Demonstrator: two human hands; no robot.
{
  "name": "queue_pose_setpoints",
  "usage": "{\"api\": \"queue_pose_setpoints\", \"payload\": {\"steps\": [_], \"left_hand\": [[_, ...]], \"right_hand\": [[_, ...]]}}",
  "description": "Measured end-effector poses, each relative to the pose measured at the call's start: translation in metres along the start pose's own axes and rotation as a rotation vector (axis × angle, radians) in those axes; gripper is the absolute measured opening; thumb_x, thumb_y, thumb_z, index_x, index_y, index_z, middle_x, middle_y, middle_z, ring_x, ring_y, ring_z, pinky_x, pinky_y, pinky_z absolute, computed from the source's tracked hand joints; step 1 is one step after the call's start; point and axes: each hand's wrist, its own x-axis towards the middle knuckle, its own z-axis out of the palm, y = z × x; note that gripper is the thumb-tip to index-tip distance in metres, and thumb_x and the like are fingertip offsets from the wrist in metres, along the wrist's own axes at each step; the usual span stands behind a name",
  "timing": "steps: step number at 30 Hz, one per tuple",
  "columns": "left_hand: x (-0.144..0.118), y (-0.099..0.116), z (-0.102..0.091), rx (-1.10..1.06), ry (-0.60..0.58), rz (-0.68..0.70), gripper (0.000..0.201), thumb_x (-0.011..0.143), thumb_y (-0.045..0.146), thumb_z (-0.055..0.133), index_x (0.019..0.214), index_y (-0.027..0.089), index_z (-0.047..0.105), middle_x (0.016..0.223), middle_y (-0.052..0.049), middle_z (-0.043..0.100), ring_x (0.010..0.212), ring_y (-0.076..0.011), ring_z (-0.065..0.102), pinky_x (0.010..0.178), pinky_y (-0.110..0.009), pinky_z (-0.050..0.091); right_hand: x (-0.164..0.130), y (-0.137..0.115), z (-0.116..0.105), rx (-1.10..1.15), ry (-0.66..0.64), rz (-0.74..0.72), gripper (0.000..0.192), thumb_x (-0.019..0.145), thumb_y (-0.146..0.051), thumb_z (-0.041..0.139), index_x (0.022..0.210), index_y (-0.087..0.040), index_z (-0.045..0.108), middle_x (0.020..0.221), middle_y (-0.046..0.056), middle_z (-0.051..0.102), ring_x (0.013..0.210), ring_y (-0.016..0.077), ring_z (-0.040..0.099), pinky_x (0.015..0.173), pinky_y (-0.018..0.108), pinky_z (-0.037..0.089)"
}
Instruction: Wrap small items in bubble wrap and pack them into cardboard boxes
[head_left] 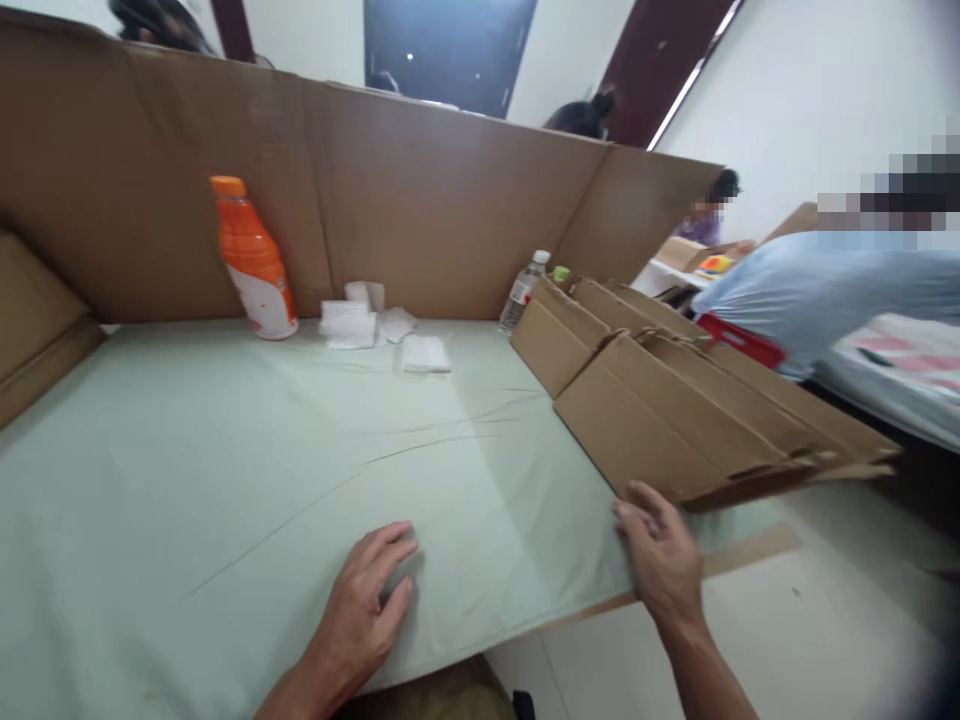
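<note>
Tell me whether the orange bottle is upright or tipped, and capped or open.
Upright and capped: the orange bottle stands on its base on the pale green cloth, its orange cap on top.

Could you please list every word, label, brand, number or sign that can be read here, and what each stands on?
No text is readable.
Orange bottle: label marks too small and blurred to read.
Clear bottle: label likewise too small and blurred.
Cardboard at the right: no lettering seen.
</note>
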Motion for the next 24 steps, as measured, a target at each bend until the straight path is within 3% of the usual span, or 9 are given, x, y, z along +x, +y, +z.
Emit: {"api": "queue_pose_setpoints", "payload": {"steps": [3, 6, 9, 12, 14, 16, 18, 24], "left_hand": [[0.003, 0.006, -0.002, -0.039, -0.041, -0.062, 0.037, 0.084, 0.014, 0.053, 0.116, 0.019, 0.069, 0.129, -0.015, 0.067, 0.119, -0.0270, 0.064, 0.099, -0.045, 0.056], [0.008, 0.013, -0.004, -0.089, -0.060, -0.115, 0.039, 0.080, 0.011, 0.055, 0.115, 0.017, 0.070, 0.130, -0.015, 0.066, 0.120, -0.0275, 0.062, 0.102, -0.046, 0.053], [0.012, 0.018, -0.003, -0.141, -0.042, -0.124, 0.042, 0.074, 0.009, 0.058, 0.114, 0.017, 0.071, 0.129, -0.014, 0.066, 0.118, -0.0270, 0.062, 0.102, -0.044, 0.050], [0.013, 0.015, -0.008, -0.187, -0.014, -0.088, 0.043, 0.072, 0.010, 0.062, 0.113, 0.017, 0.071, 0.124, -0.012, 0.069, 0.114, -0.0252, 0.064, 0.102, -0.040, 0.050], [0.013, 0.008, -0.022, -0.176, 0.021, -0.067, 0.040, 0.074, 0.010, 0.062, 0.112, 0.017, 0.072, 0.120, -0.011, 0.071, 0.111, -0.0240, 0.065, 0.101, -0.038, 0.051], [0.015, -0.003, -0.048, -0.110, 0.095, -0.085, 0.037, 0.077, 0.011, 0.060, 0.111, 0.018, 0.072, 0.120, -0.011, 0.071, 0.112, -0.0232, 0.065, 0.101, -0.038, 0.051], [0.022, -0.020, -0.090, 0.013, 0.226, -0.128, 0.034, 0.081, 0.012, 0.057, 0.112, 0.019, 0.070, 0.124, -0.012, 0.069, 0.116, -0.0231, 0.063, 0.103, -0.040, 0.050], [0.056, -0.085, -0.270, 0.633, 0.835, -0.219, 0.039, 0.083, 0.018, 0.056, 0.121, 0.015, 0.063, 0.135, -0.015, 0.060, 0.134, -0.0299, 0.048, 0.115, -0.056, 0.034]], "right_hand": [[-0.002, -0.010, 0.004, -0.092, -0.087, 0.079, 0.062, 0.073, -0.056, 0.068, 0.120, -0.017, 0.068, 0.094, 0.010, 0.076, 0.090, 0.0261, 0.071, 0.082, 0.038, 0.057], [-0.010, -0.020, 0.023, -0.184, -0.328, 0.012, 0.050, 0.074, -0.059, 0.065, 0.104, -0.020, 0.074, 0.098, 0.009, 0.077, 0.097, 0.0289, 0.072, 0.086, 0.037, 0.058], [-0.022, -0.031, 0.071, -0.232, -0.579, -0.248, 0.040, 0.078, -0.056, 0.061, 0.097, -0.024, 0.076, 0.106, 0.007, 0.077, 0.100, 0.0293, 0.072, 0.088, 0.039, 0.059], [-0.044, -0.049, 0.141, -0.214, -0.792, -0.634, 0.034, 0.083, -0.049, 0.058, 0.099, -0.025, 0.077, 0.114, 0.009, 0.075, 0.107, 0.0304, 0.069, 0.096, 0.047, 0.055], [-0.062, -0.064, 0.185, -0.215, -0.864, -0.858, 0.032, 0.087, -0.042, 0.055, 0.105, -0.024, 0.075, 0.123, 0.010, 0.072, 0.114, 0.0312, 0.066, 0.098, 0.052, 0.053], [-0.081, -0.077, 0.218, -0.236, -0.888, -1.020, 0.034, 0.090, -0.036, 0.052, 0.115, -0.023, 0.072, 0.131, 0.010, 0.068, 0.121, 0.0312, 0.063, 0.098, 0.053, 0.052], [-0.096, -0.086, 0.237, -0.254, -0.896, -1.132, 0.035, 0.094, -0.034, 0.050, 0.122, -0.023, 0.069, 0.137, 0.010, 0.064, 0.125, 0.0304, 0.060, 0.099, 0.051, 0.051], [-0.106, -0.089, 0.243, -0.231, -0.853, -1.260, 0.035, 0.098, -0.036, 0.049, 0.126, -0.022, 0.066, 0.138, 0.009, 0.063, 0.126, 0.0285, 0.059, 0.100, 0.046, 0.051]]}}
